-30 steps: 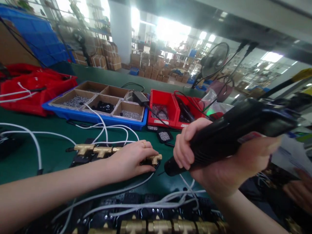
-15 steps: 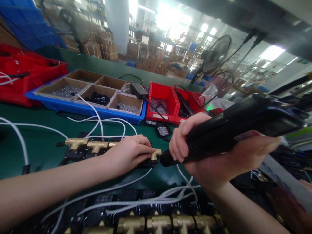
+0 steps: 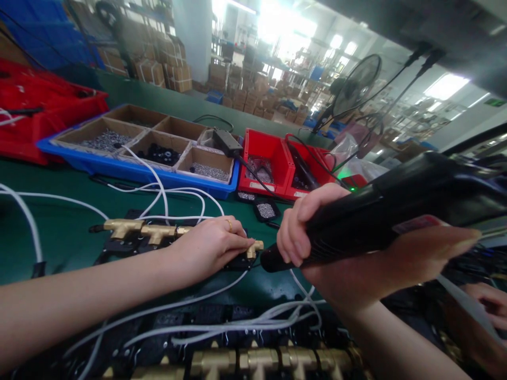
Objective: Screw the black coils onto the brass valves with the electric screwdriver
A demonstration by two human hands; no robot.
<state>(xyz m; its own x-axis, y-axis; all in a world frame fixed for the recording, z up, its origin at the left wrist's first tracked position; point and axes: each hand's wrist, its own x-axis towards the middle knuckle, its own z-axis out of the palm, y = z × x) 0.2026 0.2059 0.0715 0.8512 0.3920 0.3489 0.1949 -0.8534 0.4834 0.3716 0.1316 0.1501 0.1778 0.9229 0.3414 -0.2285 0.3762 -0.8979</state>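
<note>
My left hand [image 3: 219, 240] is closed, its thumb and fingertips pinching the end of a row of brass fittings. The small brass tee fitting [image 3: 253, 249] sticks out past those fingertips. More brass tee fittings [image 3: 122, 228] lie along a black base to the left, with the middle of the row hidden under my hand. My right hand [image 3: 336, 253] is wrapped around a thick black electric screwdriver [image 3: 356, 216]. The screwdriver's rounded nose lies just right of the small fitting; I cannot tell whether its bit touches anything.
White cables [image 3: 214, 330] cross the green table [image 3: 71, 182]. In front sits another row of brass fittings [image 3: 257, 361]. Behind are a blue divided tray [image 3: 162, 177] of small parts and red bins [image 3: 263, 158]. Another person's hand [image 3: 491, 303] shows at the right edge.
My view has shifted slightly. Both hands keep their holds, and the screwdriver's back end sits slightly farther right. The other person's hand at the right edge shows more clearly.
</note>
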